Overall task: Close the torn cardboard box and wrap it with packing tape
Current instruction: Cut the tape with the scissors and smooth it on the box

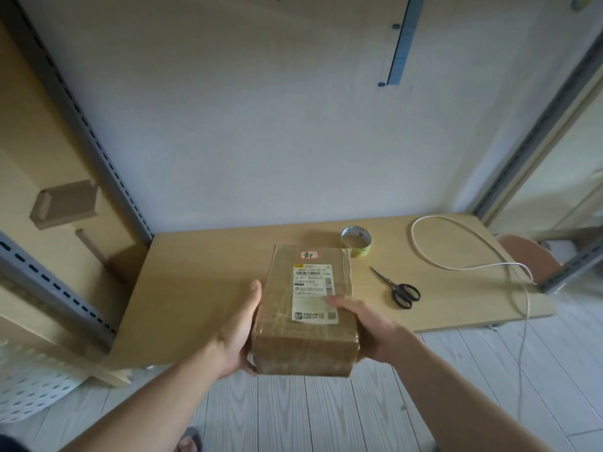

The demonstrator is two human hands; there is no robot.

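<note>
A brown cardboard box (280, 301) with a white shipping label on top and old clear tape across it is held above the front edge of the low wooden table (202, 275). My left hand (239, 334) grips its left side, thumb along the top edge. My right hand (368, 327) holds the right side, thumb resting on the label. The box's flaps look closed from this side. A roll of packing tape (356, 241) stands on the table just behind the box's right corner.
Black-handled scissors (396, 288) lie on the table right of the box. A white cord (456, 252) loops over the table's right end and hangs down. Grey shelf uprights stand at both sides. A white perforated basket (29, 386) sits at lower left.
</note>
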